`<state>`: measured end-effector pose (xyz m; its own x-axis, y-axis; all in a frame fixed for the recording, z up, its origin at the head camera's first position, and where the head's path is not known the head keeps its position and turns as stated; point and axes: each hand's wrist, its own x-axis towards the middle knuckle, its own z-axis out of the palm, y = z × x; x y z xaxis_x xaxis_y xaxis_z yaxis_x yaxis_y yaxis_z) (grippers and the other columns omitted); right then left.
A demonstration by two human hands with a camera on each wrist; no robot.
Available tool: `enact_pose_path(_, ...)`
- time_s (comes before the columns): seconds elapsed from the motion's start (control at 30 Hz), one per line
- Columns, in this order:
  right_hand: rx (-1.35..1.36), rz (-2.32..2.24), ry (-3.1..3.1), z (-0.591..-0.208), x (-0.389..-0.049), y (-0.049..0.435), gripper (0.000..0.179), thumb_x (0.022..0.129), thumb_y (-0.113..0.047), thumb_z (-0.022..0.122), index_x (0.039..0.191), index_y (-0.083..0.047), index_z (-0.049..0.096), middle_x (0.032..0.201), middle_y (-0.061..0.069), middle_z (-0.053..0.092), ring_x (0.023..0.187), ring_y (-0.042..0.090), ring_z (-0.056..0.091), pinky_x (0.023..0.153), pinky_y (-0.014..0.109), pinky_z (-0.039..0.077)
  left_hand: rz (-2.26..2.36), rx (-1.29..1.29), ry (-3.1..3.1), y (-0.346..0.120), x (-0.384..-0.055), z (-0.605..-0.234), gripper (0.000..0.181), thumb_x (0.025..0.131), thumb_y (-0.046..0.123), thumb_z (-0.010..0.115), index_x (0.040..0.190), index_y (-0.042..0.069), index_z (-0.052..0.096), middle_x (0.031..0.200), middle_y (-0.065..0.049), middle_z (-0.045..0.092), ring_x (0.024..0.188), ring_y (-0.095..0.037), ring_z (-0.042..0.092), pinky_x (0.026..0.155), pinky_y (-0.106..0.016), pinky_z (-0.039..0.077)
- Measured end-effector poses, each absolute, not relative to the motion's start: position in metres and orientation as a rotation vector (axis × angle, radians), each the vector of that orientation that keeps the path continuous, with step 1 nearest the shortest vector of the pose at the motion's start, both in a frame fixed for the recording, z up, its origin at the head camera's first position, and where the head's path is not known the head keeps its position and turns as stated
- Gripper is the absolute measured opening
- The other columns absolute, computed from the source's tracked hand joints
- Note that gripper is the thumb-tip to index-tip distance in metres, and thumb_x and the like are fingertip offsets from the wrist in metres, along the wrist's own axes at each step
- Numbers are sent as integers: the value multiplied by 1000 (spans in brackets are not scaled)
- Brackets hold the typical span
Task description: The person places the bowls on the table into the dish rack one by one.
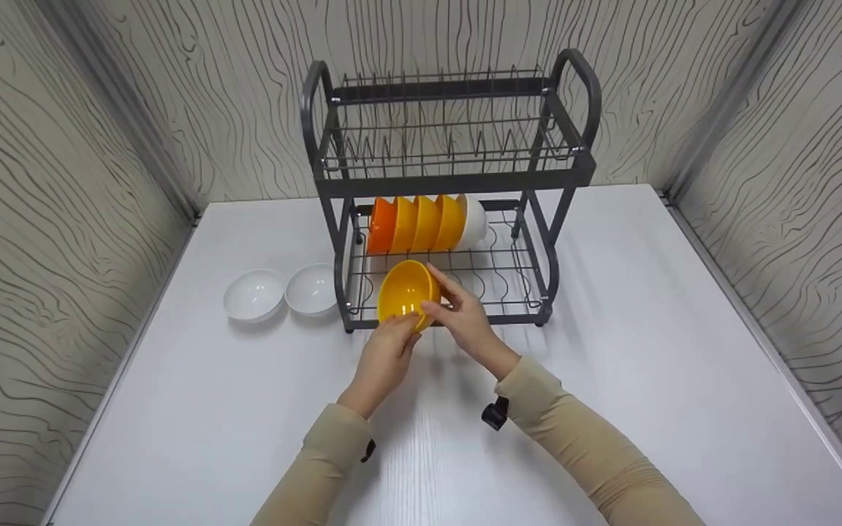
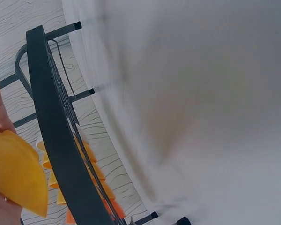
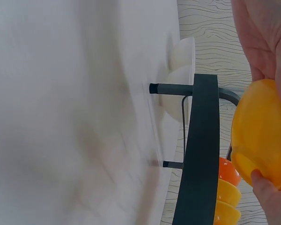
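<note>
Both hands hold a yellow bowl (image 1: 401, 287) in front of the rack's lower tier, tilted so that its glossy inside faces left. My left hand (image 1: 383, 358) grips the near rim, fingers over the inside. On the right side, my right hand (image 1: 467, 325) pinches the bowl, its thumb near and fingers farther up. From the left wrist, the bowl's outer wall (image 2: 18, 171) shows at the left edge. The right wrist view has the same bowl (image 3: 257, 131) between the two hands, clear of the rack's dark front bar (image 3: 201, 154).
A black two-tier dish rack (image 1: 457, 180) stands at the back. On its lower tier, an orange bowl (image 1: 381, 226), several yellow bowls (image 1: 427, 223) and a white bowl (image 1: 475, 223) stand on edge in a row. Two white bowls (image 1: 253, 296) sit left of it on the white table (image 1: 194, 409).
</note>
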<state>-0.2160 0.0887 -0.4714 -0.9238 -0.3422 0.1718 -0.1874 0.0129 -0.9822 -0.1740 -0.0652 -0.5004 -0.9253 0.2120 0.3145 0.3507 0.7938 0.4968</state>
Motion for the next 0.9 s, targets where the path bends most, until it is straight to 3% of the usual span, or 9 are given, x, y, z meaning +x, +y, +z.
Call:
enact_pose_path(0.13, -510, -2087, 2170, -470, -217, 82, 62, 90, -13, 59, 145, -10, 30, 148, 11, 33, 134, 28, 37, 97, 30, 45, -841, -390, -2737, -69, -180, -497, 28, 92, 20, 56, 118, 13, 61, 121, -3, 63, 114, -22, 56, 106, -41, 38)
enact_pose_path(0.33, -407, -2165, 2212, -482, -229, 75, 59, 90, -19, 60, 143, -18, 34, 147, 5, 35, 133, 24, 39, 100, 31, 43, -949, -379, -2639, -81, -187, -488, 31, 87, 19, 63, 118, 15, 61, 123, -1, 61, 118, -20, 54, 105, -37, 40)
enact_pose_path(0.47, -365, -2180, 2221, -482, -234, 72, 59, 90, -23, 59, 143, -23, 34, 148, 2, 34, 132, 22, 41, 97, 30, 46, -1050, -400, -2440, -96, -195, -487, 26, 85, 11, 66, 110, 10, 64, 122, -4, 61, 118, -22, 53, 102, -35, 43)
enact_pose_path(0.6, -324, -2156, 2257, -482, -240, 68, 60, 90, -26, 60, 143, -26, 33, 148, -1, 33, 132, 21, 40, 98, 29, 45, -1117, -192, -2268, -113, -207, -487, 20, 86, 3, 60, 105, 3, 65, 122, -9, 59, 117, -25, 53, 100, -34, 45)
enact_pose_path(0.8, -378, -2110, 2340, -486, -249, 59, 62, 89, -24, 61, 144, -21, 33, 149, 1, 32, 133, 22, 38, 104, 32, 40, -1263, 234, -2330, -133, -224, -487, 38, 93, 9, 51, 131, 6, 48, 142, -9, 41, 134, -25, 35, 113, -37, 29)
enact_pose_path(0.9, -398, -2083, 2378, -489, -252, 54, 62, 89, -23, 62, 144, -19, 34, 149, 2, 32, 132, 22, 39, 104, 33, 41, -1324, 286, -2399, -139, -230, -491, 46, 95, 13, 48, 140, 8, 38, 147, -10, 34, 134, -25, 36, 112, -36, 31)
